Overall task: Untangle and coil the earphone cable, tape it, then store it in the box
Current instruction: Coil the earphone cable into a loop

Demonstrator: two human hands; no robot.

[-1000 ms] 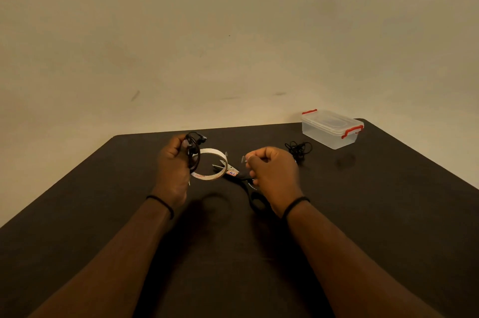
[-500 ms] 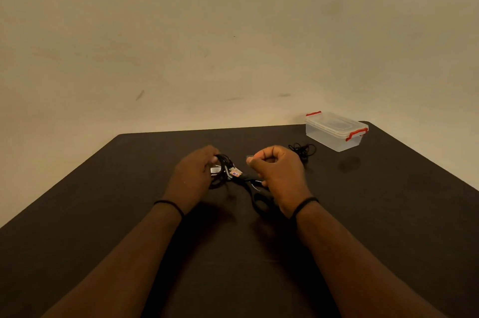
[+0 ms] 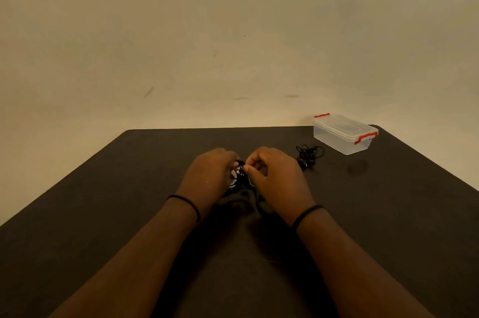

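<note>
The left hand [image 3: 211, 175] curls around the coiled earphone cable [image 3: 239, 179] at table centre; the right hand [image 3: 277, 177] pinches at it. Farther right lie a tangled cable [image 3: 308, 155] and the lidded clear box [image 3: 344, 134], seemingly empty.

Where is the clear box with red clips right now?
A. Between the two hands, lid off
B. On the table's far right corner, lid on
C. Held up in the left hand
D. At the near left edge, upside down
B: the box sits at the table's far right corner, lid on, away from both hands.
</note>
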